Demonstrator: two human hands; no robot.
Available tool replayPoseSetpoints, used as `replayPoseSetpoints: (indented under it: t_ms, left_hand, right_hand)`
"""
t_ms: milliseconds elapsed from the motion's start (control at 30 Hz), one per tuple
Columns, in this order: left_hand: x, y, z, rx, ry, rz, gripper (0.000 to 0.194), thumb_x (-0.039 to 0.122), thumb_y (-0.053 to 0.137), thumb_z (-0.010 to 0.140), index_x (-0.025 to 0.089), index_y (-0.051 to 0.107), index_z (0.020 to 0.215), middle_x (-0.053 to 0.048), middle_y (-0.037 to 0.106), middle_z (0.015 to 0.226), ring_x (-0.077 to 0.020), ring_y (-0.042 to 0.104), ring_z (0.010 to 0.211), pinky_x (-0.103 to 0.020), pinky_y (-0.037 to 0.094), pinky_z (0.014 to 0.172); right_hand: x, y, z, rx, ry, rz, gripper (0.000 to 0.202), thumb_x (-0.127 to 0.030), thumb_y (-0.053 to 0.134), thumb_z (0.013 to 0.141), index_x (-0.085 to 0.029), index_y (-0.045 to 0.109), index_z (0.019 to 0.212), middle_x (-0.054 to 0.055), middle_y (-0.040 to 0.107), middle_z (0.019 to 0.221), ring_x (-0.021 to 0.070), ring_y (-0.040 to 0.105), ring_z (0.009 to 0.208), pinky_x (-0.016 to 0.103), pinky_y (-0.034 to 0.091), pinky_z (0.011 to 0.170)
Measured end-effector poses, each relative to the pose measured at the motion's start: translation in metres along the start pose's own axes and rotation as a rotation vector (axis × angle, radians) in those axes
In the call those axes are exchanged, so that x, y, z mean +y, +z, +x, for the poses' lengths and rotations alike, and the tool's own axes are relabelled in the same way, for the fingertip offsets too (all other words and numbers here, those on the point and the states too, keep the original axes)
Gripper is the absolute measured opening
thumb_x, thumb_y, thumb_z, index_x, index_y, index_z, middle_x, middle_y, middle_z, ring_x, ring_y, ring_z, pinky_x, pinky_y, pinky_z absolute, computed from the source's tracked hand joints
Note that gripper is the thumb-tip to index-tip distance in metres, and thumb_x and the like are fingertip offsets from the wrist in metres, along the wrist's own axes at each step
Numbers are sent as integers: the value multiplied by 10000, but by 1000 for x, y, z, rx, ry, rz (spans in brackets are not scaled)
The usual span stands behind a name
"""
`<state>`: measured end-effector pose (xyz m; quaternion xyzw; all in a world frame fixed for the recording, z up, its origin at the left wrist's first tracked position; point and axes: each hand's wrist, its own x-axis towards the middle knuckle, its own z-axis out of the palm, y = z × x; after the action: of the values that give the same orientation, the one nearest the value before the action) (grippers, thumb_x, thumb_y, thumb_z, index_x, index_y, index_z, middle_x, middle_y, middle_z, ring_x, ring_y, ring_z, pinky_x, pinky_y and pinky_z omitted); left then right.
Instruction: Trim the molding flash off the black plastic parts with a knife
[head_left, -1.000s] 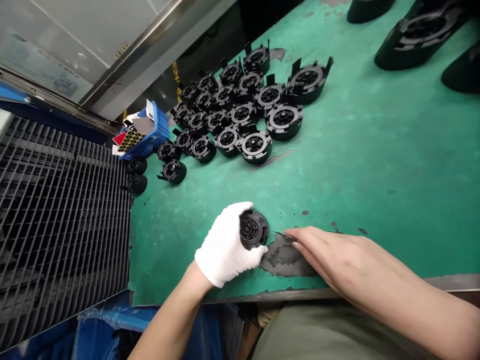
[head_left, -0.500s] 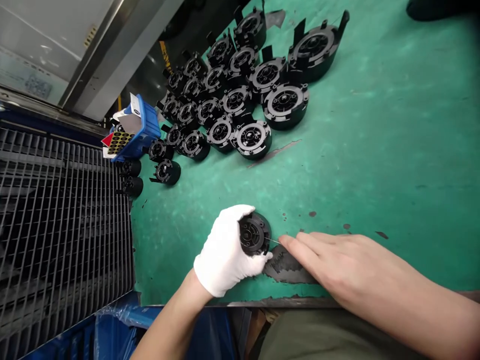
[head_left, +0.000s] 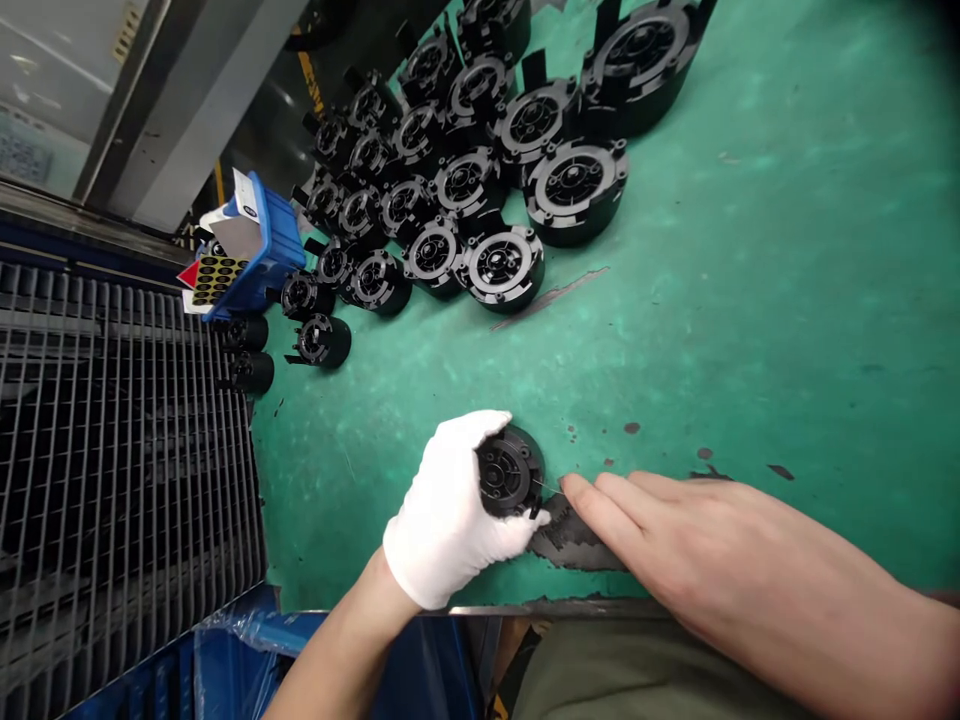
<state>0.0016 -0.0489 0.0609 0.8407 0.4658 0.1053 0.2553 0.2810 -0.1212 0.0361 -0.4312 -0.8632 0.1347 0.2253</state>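
Observation:
My left hand [head_left: 442, 520], in a white glove, is wrapped round a round black plastic housing [head_left: 504, 472] near the table's front edge. The housing's ribbed face with its central hub is turned up towards me. To its right is my bare right hand [head_left: 660, 525], its fingers pinched together. From the fingertips a thin, pale, needle-like tool [head_left: 550, 487] reaches to the housing's right rim. The rest of that tool is hidden inside the hand, so its exact kind does not show.
Several similar black housings [head_left: 501, 265] stand in rows at the back of the green table [head_left: 735, 330]. A blue bin [head_left: 281, 235] holding sticker sheets stands at the left, behind a dark metal grille [head_left: 112, 480]. A worn dark patch [head_left: 577, 540] lies by my hands.
The view has shifted slightly, so the rows of housings and the blue bin appear further left. Both hands keep nearly the same place, with the thin tool still at the housing's rim.

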Motion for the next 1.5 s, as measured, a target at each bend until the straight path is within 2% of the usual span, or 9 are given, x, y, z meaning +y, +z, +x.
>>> replayPoseSetpoints:
  t_ms: [133,267,367,433,600,733,1000,1267,1500]
  left_hand:
    - [0,-1,1,-6,17,-7,1009,551,1059,860,253,492,1640,-190,724,1544,-413,780,1434,-621,701,1210]
    - [-2,-4,1,-43,-8,-29,1052,559,1078,856,256,479,1667,-205,701,1596,-422,754,1493,-642,671,1264]
    - [-4,-5,1,-47,-2,-35,1056,574,1077,856,253,485,1670,-209,698,1600,-424,750,1501,-648,664,1274]
    - [-5,-6,1,-43,-3,-38,1033,577,1069,866,255,495,1663,-206,700,1591,-419,756,1490,-644,668,1268]
    - [-6,-7,1,-51,-4,-53,994,559,1049,895,243,505,1665,-210,698,1593,-421,750,1493,-646,662,1274]
    - [-7,-6,0,-43,1,-46,1022,575,1059,885,249,498,1675,-211,686,1597,-423,746,1499,-649,665,1269]
    - [-7,-5,-1,-43,13,-24,1077,584,1093,841,265,490,1674,-206,683,1601,-421,751,1491,-644,669,1264]
    - [-5,-4,-1,-29,14,-31,1056,572,1083,854,260,491,1670,-201,689,1597,-421,747,1491,-638,665,1262]
    - [-6,-5,-1,-32,29,-14,1066,606,1073,860,262,482,1678,-204,692,1590,-420,748,1493,-636,668,1258]
  right_hand:
    - [3,2,5,13,18,-49,390,25,526,849,-217,644,1132,26,736,882,206,649,641,410,309,603]
    - [12,14,6,-17,119,134,206,-100,522,1094,-279,508,996,-54,597,750,176,605,559,385,255,560]
    - [16,16,8,-9,139,200,267,-242,522,1211,-293,459,956,-74,579,700,165,569,525,363,263,550]
    - [16,15,11,-37,150,197,290,-222,529,1196,-295,439,931,-77,571,672,166,522,488,375,207,535]
    - [15,9,21,-334,187,174,314,-113,672,1033,-277,452,882,-48,641,699,166,513,510,383,128,540]
    - [16,1,29,-430,221,183,325,-108,681,1007,-278,448,858,-47,622,653,171,429,488,384,106,528]
    - [18,4,24,-406,281,316,273,-236,578,1126,-294,452,890,-33,665,675,194,490,493,400,151,532]
    - [20,1,27,-452,279,291,296,-206,655,1102,-285,463,891,-44,676,682,175,525,502,394,141,540]
    - [18,-1,25,-456,260,327,284,-257,553,1158,-292,456,894,-35,706,710,193,563,524,395,178,551]
